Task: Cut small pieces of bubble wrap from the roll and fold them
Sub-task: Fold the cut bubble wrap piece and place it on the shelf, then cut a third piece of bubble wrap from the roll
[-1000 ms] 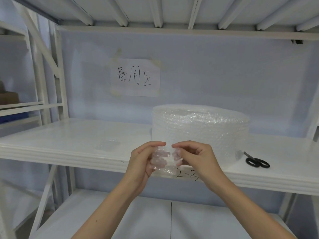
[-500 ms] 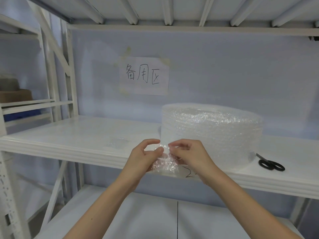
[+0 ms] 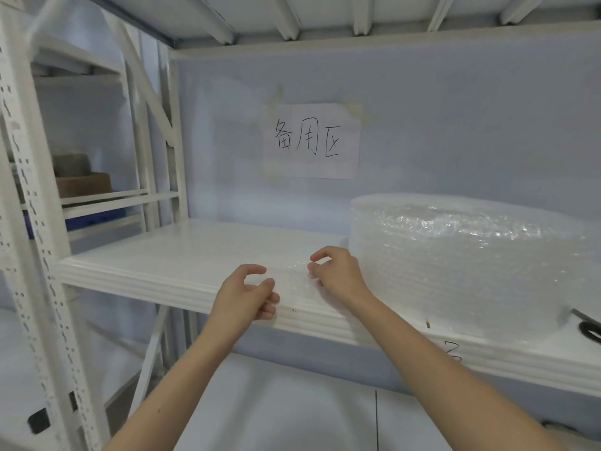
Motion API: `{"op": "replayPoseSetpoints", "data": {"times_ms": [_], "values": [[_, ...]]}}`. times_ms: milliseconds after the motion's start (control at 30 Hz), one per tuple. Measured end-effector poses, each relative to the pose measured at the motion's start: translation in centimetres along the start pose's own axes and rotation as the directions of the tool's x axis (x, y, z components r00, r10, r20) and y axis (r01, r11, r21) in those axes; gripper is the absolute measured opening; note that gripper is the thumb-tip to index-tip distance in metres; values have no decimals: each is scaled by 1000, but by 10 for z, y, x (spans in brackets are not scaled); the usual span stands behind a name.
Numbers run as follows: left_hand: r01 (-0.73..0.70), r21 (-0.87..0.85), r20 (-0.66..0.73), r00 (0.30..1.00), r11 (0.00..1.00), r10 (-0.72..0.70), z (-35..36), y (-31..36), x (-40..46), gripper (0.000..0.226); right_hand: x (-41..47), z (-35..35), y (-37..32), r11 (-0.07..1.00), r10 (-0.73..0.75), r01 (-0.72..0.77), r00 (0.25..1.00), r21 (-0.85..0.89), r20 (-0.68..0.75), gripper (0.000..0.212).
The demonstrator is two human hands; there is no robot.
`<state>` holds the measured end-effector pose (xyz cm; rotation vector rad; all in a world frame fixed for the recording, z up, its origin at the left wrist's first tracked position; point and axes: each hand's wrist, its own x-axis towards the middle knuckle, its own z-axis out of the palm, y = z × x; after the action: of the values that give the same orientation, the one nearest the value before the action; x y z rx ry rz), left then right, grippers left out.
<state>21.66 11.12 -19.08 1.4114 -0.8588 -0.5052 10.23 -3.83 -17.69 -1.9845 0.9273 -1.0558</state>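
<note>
A big roll of clear bubble wrap [image 3: 461, 255] stands on the white shelf [image 3: 156, 271], right of centre. A small folded piece of bubble wrap [image 3: 291, 283] lies flat on the shelf near its front edge, faint against the white. My left hand [image 3: 245, 296] hovers at the piece's left side, thumb and forefinger apart. My right hand [image 3: 336, 271] is at its right side, next to the roll, its fingers spread and its fingertips touching the piece's edge. Black scissors [image 3: 588, 330] lie at the far right, partly cut off by the frame.
A handwritten paper sign [image 3: 312, 141] is taped to the back wall. The rack's white perforated upright [image 3: 39, 255] stands at the left. A brown box [image 3: 81, 183] and something blue [image 3: 94, 219] sit on the neighbouring rack. A lower shelf [image 3: 292, 411] lies under my arms.
Both hands carried the small folded piece up and left, from in front of the roll onto the shelf. Their fingers have opened and the piece now lies on the shelf.
</note>
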Motion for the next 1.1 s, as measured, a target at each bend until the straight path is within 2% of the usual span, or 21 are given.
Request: {"op": "replayPoseSetpoints", "data": {"times_ms": [133, 267, 333, 467, 600, 667, 767, 867, 967, 1033, 1100], "values": [[22, -7, -28, 999, 1000, -22, -12, -10, 4, 22, 15, 10, 9, 968, -25, 22, 1000, -250, -8, 19], [22, -14, -41, 999, 1000, -23, -15, -13, 5, 24, 12, 19, 5, 845, -104, 104, 994, -524, 29, 20], [17, -19, -34, 999, 1000, -18, -13, -11, 2, 24, 7, 19, 1, 818, -158, 135, 987, -560, 7, 21], [8, -19, -7, 1000, 1000, -8, -3, -3, -7, 23, -22, 1, -12, 839, -249, 195, 968, -508, -40, 27], [-8, -28, 61, 998, 1000, 9, 19, 6, -18, 23, -85, -50, -18, 825, -263, 252, 963, -505, 50, 31], [-18, -34, 105, 994, 999, 21, 36, 11, -26, 23, -116, -88, -10, 795, -226, 209, 973, -569, 42, 40], [-32, -48, 184, 982, 998, 41, 68, 20, -40, 22, -143, -153, 13, 737, -188, 65, 976, -673, -111, 47], [-30, -63, 269, 962, 998, 46, 102, 29, -54, 18, -157, -219, 35, 746, -221, -52, 921, -664, -320, 47], [-42, -64, 351, 934, 997, 62, 131, 36, -67, 17, -159, -276, 55, 712, -219, -172, 867, -681, -448, 43], [-51, -48, 394, 917, 998, 66, 148, 41, -74, 22, -152, -301, 71, 623, -72, -333, 877, -707, -476, 38], [-56, -34, 431, 900, 998, 65, 161, 46, -81, 29, -144, -315, 85, 517, 128, -454, 879, -726, -459, 43]]}}
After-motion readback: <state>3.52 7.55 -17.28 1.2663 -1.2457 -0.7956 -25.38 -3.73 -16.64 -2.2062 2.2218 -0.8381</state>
